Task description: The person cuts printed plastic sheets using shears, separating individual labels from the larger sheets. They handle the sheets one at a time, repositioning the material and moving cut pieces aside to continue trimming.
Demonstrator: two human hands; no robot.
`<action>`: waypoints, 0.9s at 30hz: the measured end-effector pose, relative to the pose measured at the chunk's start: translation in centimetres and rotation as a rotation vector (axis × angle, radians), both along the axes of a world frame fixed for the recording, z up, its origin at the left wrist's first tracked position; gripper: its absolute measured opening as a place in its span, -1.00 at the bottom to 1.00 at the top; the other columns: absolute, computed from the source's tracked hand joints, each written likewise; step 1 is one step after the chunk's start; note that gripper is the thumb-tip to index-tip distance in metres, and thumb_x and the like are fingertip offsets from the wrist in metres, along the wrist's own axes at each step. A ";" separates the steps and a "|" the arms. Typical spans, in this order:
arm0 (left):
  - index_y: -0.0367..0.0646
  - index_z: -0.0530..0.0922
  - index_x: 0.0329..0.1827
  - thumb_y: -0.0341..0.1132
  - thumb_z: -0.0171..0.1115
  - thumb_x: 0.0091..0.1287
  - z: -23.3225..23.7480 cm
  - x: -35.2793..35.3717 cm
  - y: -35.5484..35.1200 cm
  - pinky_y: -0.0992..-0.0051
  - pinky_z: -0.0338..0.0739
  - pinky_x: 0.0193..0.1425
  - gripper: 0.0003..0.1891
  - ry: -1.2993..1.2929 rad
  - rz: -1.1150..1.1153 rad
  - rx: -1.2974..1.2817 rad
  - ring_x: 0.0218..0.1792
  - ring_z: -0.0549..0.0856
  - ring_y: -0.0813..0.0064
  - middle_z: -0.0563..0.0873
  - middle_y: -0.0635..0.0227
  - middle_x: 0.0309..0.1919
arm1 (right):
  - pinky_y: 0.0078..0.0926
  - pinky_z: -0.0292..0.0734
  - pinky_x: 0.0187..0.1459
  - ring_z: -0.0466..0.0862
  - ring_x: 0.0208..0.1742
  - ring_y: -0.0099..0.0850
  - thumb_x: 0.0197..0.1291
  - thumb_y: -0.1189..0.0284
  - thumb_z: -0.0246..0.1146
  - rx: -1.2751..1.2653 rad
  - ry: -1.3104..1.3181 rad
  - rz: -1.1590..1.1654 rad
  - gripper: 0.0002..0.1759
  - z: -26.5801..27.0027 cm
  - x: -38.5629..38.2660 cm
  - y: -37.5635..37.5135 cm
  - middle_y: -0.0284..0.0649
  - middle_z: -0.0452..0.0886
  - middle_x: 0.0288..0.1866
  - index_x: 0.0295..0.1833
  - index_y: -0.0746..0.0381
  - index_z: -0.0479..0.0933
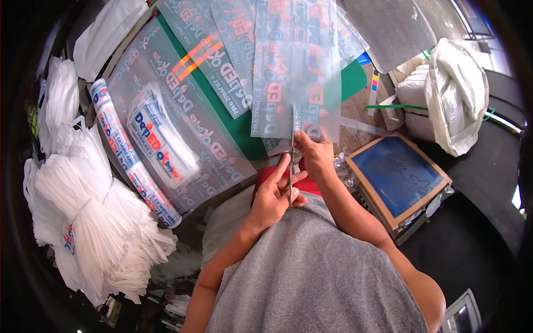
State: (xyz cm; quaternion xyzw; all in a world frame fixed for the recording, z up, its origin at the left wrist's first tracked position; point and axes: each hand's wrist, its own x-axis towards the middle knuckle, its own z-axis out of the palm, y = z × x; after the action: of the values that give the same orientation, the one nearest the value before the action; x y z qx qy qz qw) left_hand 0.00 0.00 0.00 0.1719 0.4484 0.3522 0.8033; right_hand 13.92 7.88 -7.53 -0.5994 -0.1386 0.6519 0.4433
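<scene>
My left hand (276, 191) is closed round the handles of a pair of scissors (292, 145), seen nearly edge-on with the blades pointing away from me. The blades lie along the near part of a translucent plastic sheet (327, 61), printed with mirrored "DepED" lettering in grey and red. Just right of the blades, my right hand (317, 157) pinches the near edge of that sheet. More printed sheets (222, 61) lie fanned out beneath it on a green board (244, 130).
To the left are a printed plastic roll (130, 150), a stack of folded printed plastic (161, 141) and bundles of white bags (94, 216). A wood-framed blue screen (398, 175) lies at the right, below a white sack (458, 100) with green strapping.
</scene>
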 end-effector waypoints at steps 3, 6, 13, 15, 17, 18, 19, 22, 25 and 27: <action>-0.01 -0.08 0.67 -0.52 0.12 0.46 0.2 -0.1 0.2 0.48 0.73 0.00 -0.21 -0.002 0.000 -0.008 -0.14 0.77 0.50 0.52 -0.11 0.33 | -0.46 0.68 -0.23 0.71 -0.32 -0.42 0.25 0.56 0.35 -0.005 -0.005 -0.002 -0.79 0.0 0.0 -0.2 -0.17 0.71 -0.27 -0.03 0.34 0.54; -0.02 -0.07 0.67 -0.52 0.11 0.46 0.4 -0.5 0.4 0.48 0.73 0.00 -0.22 0.024 -0.015 0.013 -0.14 0.77 0.51 0.53 -0.12 0.32 | -0.49 0.66 -0.26 0.71 -0.33 -0.43 0.25 0.57 0.34 -0.025 -0.006 -0.007 -0.80 -0.1 -0.2 -0.3 -0.18 0.70 -0.28 -0.04 0.34 0.54; -0.01 -0.07 0.67 -0.53 0.11 0.46 0.0 -0.3 0.9 0.47 0.73 0.00 -0.22 -0.009 -0.013 0.015 -0.14 0.77 0.51 0.53 -0.13 0.31 | -0.51 0.63 -0.25 0.69 -0.34 -0.45 0.24 0.56 0.35 -0.020 0.045 -0.057 -0.79 0.2 -0.1 -0.2 -0.19 0.70 -0.29 -0.04 0.33 0.54; -0.01 -0.07 0.67 -0.53 0.11 0.46 0.0 -0.2 1.0 0.47 0.73 0.00 -0.22 -0.008 -0.010 0.012 -0.14 0.77 0.51 0.53 -0.13 0.31 | -0.51 0.62 -0.26 0.68 -0.34 -0.46 0.24 0.55 0.35 -0.034 0.040 -0.072 -0.78 0.2 0.0 -0.2 -0.19 0.70 -0.29 -0.04 0.33 0.54; -0.02 -0.06 0.66 -0.52 0.12 0.46 0.0 -0.1 1.0 0.47 0.74 0.00 -0.22 -0.012 0.001 0.013 -0.15 0.77 0.51 0.53 -0.13 0.32 | -0.53 0.61 -0.28 0.68 -0.34 -0.46 0.24 0.53 0.36 -0.047 -0.029 -0.015 -0.78 0.1 0.2 -0.3 -0.19 0.70 -0.29 -0.04 0.33 0.54; -0.02 -0.06 0.66 -0.52 0.12 0.46 -0.1 -0.1 1.1 0.47 0.74 0.00 -0.22 -0.012 0.002 0.013 -0.15 0.77 0.51 0.53 -0.13 0.32 | -0.53 0.61 -0.28 0.68 -0.34 -0.46 0.24 0.53 0.36 -0.047 -0.029 -0.014 -0.78 0.0 0.3 -0.3 -0.19 0.70 -0.29 -0.04 0.33 0.54; -0.02 -0.05 0.66 -0.53 0.12 0.45 -0.1 -0.1 1.4 0.47 0.74 0.00 -0.22 0.001 -0.003 0.019 -0.16 0.77 0.52 0.53 -0.11 0.32 | -0.54 0.61 -0.30 0.68 -0.35 -0.47 0.24 0.52 0.37 -0.034 -0.009 -0.021 -0.78 -0.2 0.3 -0.4 -0.19 0.70 -0.29 -0.04 0.33 0.54; -0.03 -0.05 0.66 -0.53 0.13 0.44 -0.5 0.0 2.1 0.46 0.74 0.00 -0.21 0.002 0.015 0.034 -0.17 0.76 0.53 0.55 -0.08 0.31 | -0.54 0.61 -0.32 0.68 -0.37 -0.49 0.25 0.50 0.36 -0.055 -0.029 0.062 -0.78 0.9 0.9 -0.4 -0.19 0.70 -0.28 -0.05 0.32 0.55; -0.04 -0.05 0.66 -0.54 0.14 0.43 -0.9 0.0 3.1 0.45 0.74 0.00 -0.21 -0.017 0.048 0.052 -0.18 0.76 0.54 0.58 -0.02 0.30 | -0.54 0.61 -0.32 0.69 -0.36 -0.50 0.25 0.48 0.36 -0.080 -0.125 0.211 -0.79 1.3 1.4 -0.8 -0.19 0.71 -0.26 -0.05 0.31 0.55; -0.03 -0.04 0.66 -0.59 0.06 0.46 -0.7 0.0 3.8 0.52 0.73 -0.04 -0.24 -0.009 0.049 0.064 -0.20 0.74 0.58 0.58 0.00 0.29 | -0.55 0.62 -0.32 0.70 -0.35 -0.51 0.24 0.48 0.36 -0.071 -0.179 0.271 -0.78 1.7 1.3 -0.9 -0.20 0.71 -0.25 -0.05 0.31 0.55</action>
State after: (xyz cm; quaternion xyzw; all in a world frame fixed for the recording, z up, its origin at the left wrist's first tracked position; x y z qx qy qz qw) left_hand 0.00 3.80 -0.68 0.1848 0.4376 0.3864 0.7906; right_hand 15.20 6.96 -5.81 -0.6463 -0.2338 0.6542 0.3158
